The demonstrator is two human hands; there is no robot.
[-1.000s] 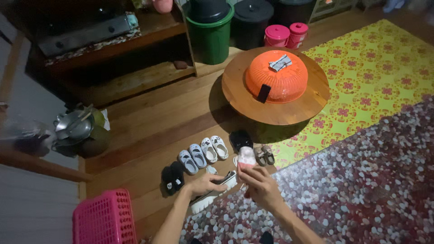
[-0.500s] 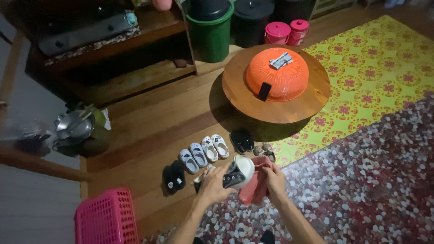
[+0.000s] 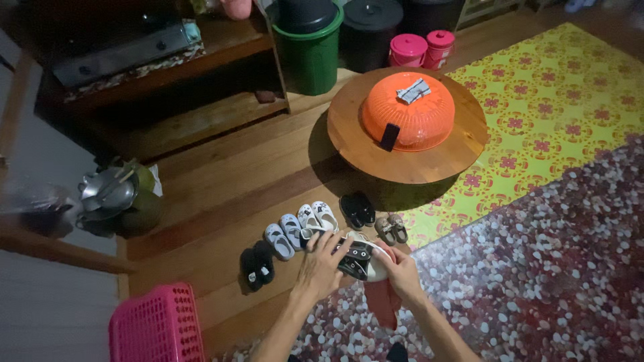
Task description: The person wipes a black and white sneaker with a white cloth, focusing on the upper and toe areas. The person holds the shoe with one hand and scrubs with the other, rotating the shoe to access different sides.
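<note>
Both hands meet low in the frame: the left hand (image 3: 320, 269) has its grip clamped on a small black-and-white shoe (image 3: 359, 258), steadying it, while the right hand (image 3: 402, 271) presses a pink cloth (image 3: 384, 302) under it; the cloth's upper part is hidden behind the shoe, dim light blurring detail

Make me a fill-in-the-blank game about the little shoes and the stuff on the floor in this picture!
1. Both hands hold a small black and ____ shoe.
2. A ____ cloth hangs under the right hand.
3. The orange dome cover sits on a round ____ table.
4. The basket near the left hand is ____.

Missing words: white; red; wooden; pink
</note>
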